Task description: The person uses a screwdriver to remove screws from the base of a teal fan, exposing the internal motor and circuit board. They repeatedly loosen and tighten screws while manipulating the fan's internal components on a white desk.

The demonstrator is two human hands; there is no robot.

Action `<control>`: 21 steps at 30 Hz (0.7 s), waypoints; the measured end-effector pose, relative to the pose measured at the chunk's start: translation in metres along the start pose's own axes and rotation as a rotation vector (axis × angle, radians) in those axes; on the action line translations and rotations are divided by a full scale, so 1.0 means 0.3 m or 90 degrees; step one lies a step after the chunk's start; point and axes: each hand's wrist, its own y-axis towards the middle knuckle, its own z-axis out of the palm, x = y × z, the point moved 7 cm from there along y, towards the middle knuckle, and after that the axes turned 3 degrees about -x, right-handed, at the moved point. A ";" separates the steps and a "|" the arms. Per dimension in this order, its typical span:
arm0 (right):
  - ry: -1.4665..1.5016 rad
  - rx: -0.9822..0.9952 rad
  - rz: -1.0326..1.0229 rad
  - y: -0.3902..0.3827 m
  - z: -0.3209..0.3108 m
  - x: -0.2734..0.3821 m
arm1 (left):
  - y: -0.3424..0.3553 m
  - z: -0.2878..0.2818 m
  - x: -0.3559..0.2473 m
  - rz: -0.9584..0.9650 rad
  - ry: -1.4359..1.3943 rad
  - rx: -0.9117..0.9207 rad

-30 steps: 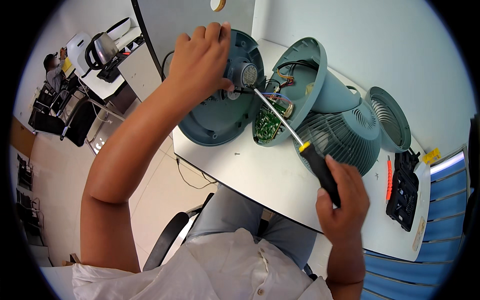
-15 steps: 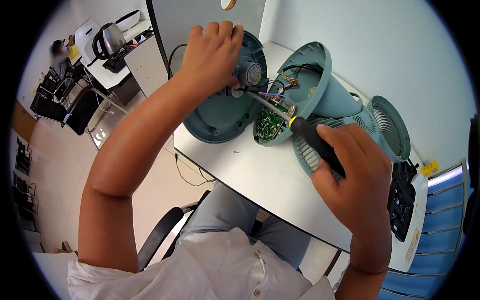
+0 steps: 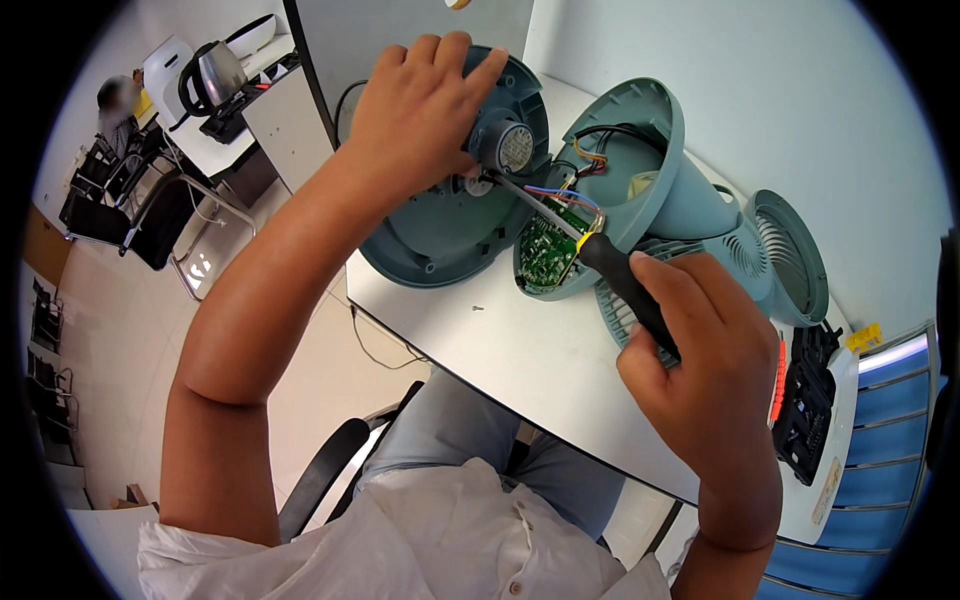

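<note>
In my right hand (image 3: 705,350) is a screwdriver (image 3: 625,285) with a black handle and a yellow ring. Its shaft slants up and left to a fitting beside the round motor (image 3: 512,147) inside a round teal base (image 3: 425,250). My left hand (image 3: 425,105) grips the upper left of that base, thumb close to the screwdriver's tip. Coloured wires (image 3: 562,194) run from there to a green circuit board (image 3: 550,250) at the edge of an opened teal fan housing (image 3: 690,195). What the tip touches is too small to make out.
A small screw (image 3: 478,308) lies on the white table (image 3: 480,345). Right of the housing stand a teal grille ring (image 3: 795,255) and a black tool case (image 3: 805,410). A steel kettle (image 3: 215,75) sits on another table at far left, near a seated person (image 3: 118,115).
The base and fan housing appear slightly shifted in view. My left index finger has lifted outward from the base. The screwdriver stays at the fitting, and my right hand has turned slightly.
</note>
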 end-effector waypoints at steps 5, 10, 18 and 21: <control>0.008 0.020 -0.009 0.014 0.009 -0.009 | -0.005 0.000 -0.003 0.015 -0.003 -0.018; 0.014 0.071 0.025 0.015 0.000 -0.002 | -0.006 0.029 0.006 -0.057 -0.052 0.118; 0.010 0.049 0.026 0.016 0.001 -0.005 | 0.000 0.030 0.002 -0.018 -0.022 0.105; 0.011 0.049 0.025 0.017 0.004 -0.010 | 0.003 0.015 -0.003 0.019 0.003 0.023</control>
